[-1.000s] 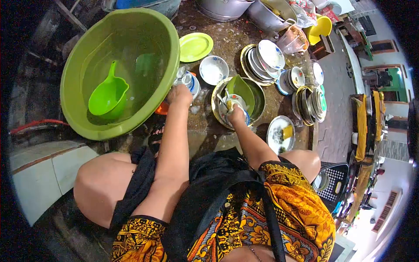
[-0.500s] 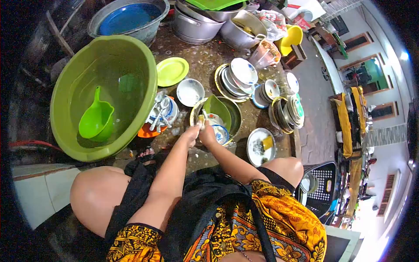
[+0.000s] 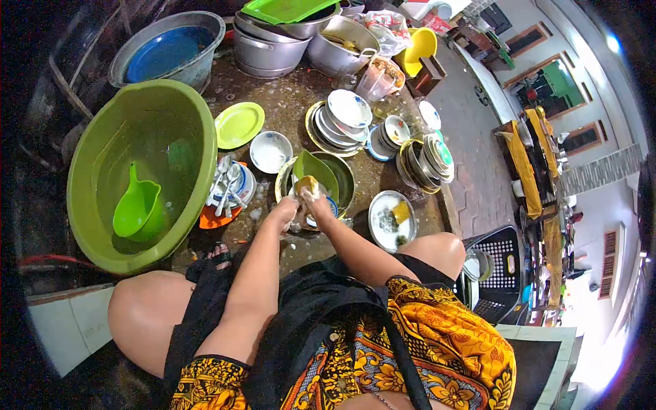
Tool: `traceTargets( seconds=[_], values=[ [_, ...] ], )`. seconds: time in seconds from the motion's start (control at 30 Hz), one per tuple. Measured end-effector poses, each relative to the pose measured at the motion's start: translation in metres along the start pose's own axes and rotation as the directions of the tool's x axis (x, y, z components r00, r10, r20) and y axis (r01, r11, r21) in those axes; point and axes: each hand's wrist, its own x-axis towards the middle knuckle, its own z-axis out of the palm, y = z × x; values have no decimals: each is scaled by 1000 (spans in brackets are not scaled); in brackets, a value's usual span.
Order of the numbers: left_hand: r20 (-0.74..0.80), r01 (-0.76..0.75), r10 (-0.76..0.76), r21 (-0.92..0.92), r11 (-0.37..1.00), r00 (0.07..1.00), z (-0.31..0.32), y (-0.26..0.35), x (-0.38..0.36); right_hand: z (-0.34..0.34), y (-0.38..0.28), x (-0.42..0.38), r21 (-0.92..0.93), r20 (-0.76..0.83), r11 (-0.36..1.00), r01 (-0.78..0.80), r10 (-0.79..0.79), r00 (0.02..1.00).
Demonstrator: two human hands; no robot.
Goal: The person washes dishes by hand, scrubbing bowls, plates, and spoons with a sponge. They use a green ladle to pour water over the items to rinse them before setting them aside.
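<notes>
In the middle of the view, my right hand (image 3: 316, 203) is closed on a soapy yellow sponge (image 3: 307, 184). Close beside it, my left hand (image 3: 288, 209) has its fingers curled; what they hold is too small and hidden to name. Both hands are above a wide metal basin (image 3: 348, 179) that contains a green leaf-shaped bowl (image 3: 317, 172) and a blue-rimmed bowl (image 3: 333, 207), partly covered by my right hand. Left of my hands, spoons (image 3: 227, 183) lie on stacked dishes. A white bowl (image 3: 271, 152) with suds sits just beyond.
A large green tub (image 3: 205, 225) of water at left holds a green dipper (image 3: 139, 208). Plate stacks (image 3: 348, 113) stand ahead to the right. Near my right knee is a plate (image 3: 383, 229) with suds and scrubbers. Pots (image 3: 270, 58) line the back; a black crate (image 3: 502, 273) stands right.
The view has shifted, so the dishes appear further left. My hands have moved slightly apart, and the sponge in my right hand now shows more clearly.
</notes>
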Motion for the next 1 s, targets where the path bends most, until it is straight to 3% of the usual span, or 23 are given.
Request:
traceTargets(
  seconds=[0.03, 0.07, 0.1, 0.13, 0.2, 0.23, 0.27, 0.33, 0.37, 0.4, 0.43, 0.47, 0.53, 0.57, 0.6, 0.67, 0.7, 0.73, 0.8, 0.83, 0.93, 0.97, 1.0],
  values=[
    [159, 79, -86, 46, 996, 983, 3, 29, -28, -5, 36, 23, -296, 44, 935, 197, -193, 980],
    [308, 147, -172, 102, 984, 936, 4, 46, -42, 3, 10, 13, -551, 144, 746, 375, -358, 922],
    [359, 156, -215, 186, 970, 908, 0, 31, -31, 3, -15, -1, -276, 5, 957, 87, -89, 996],
    [357, 156, -214, 184, 970, 909, -4, 20, -27, 1, -18, 1, -276, 8, 957, 87, -88, 996],
    [556, 296, -159, -165, 941, 816, -10, 6, -21, -2, -18, 9, -45, -150, 993, 109, -114, 982],
    [617, 179, -82, -96, 979, 783, -8, 4, -19, -8, -29, 7, 60, -203, 994, 94, -80, 976],
    [614, 180, -83, -98, 979, 785, -4, 15, -27, -14, -32, 12, 61, -199, 994, 92, -78, 977],
    [603, 263, -158, -90, 961, 782, 4, 36, -43, -22, -34, 21, 382, -350, 914, 136, 6, 937],
    [666, 290, -98, -184, 939, 740, 3, 40, -43, -27, -36, 21, 424, -343, 903, 73, 86, 935],
    [639, 184, -37, -166, 969, 768, 1, 40, -39, -31, -36, 20, 465, -329, 885, 4, 169, 929],
    [608, 185, -23, -204, 961, 794, -1, 42, -36, -40, -18, 32, 577, -189, 816, -32, 172, 967],
    [576, 182, -8, -245, 952, 818, -3, 43, -34, -36, -27, 22, 594, -156, 799, -88, 222, 963],
    [363, 134, 0, -345, 929, 932, 0, 43, -33, -15, -41, -1, 716, 61, 675, -179, 194, 979],
    [339, 12, 112, -343, 939, 934, -6, 26, -17, -11, -39, -6, 655, 226, 684, -321, 229, 947],
    [56, -258, 276, -215, 942, 959, 0, 17, -7, 15, -64, -30, 641, 71, 739, -206, 211, 975],
    [-256, -251, 184, -259, 933, 949, 3, 19, -5, 29, -55, -29, 323, 16, 945, -59, 57, 998],
    [-354, -367, 318, -78, 927, 879, 1, 19, -3, 38, -56, -34, 251, 15, 968, 5, -9, 1000],
    [-289, -331, 248, -286, 899, 925, 1, 26, -13, 44, -60, -39, -77, -35, 995, 65, -68, 997],
    [-277, -302, 215, -323, 897, 936, 0, 35, -17, 53, -67, -52, -355, 20, 929, 100, -100, 995],
    [-319, -415, 317, -313, 854, 893, 0, 35, -12, 55, -65, -55, -408, 56, 882, 235, -233, 971],
    [-297, -364, 242, -488, 793, 924, 0, 30, -12, 55, -62, -60, -432, -2, 839, 332, -369, 929],
    [-329, -361, 219, -472, 804, 919, -2, 31, -13, 51, -55, -57, -409, 33, 874, 261, -272, 962],
    [-375, -464, 325, -384, 798, 868, -9, 19, 1, 47, -49, -60, -410, 30, 877, 251, -262, 965]
  ],
)
